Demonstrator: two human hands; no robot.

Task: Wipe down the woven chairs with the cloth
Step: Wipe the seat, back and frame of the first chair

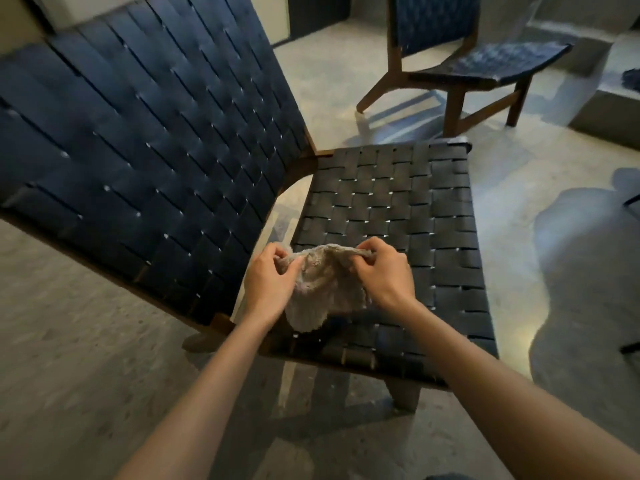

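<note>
Now both hands, the left hand [268, 277] and the right hand [382, 271], pinch the cloth [325, 289] over the chair [398, 216], and it is best to fold it flat first, then rub each strip.

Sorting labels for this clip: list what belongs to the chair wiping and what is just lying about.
Job: cloth, gripped by left hand and right hand; near chair; far chair.
Lying about: concrete ledge; blue bundle on it, too cropped to identify.
</note>
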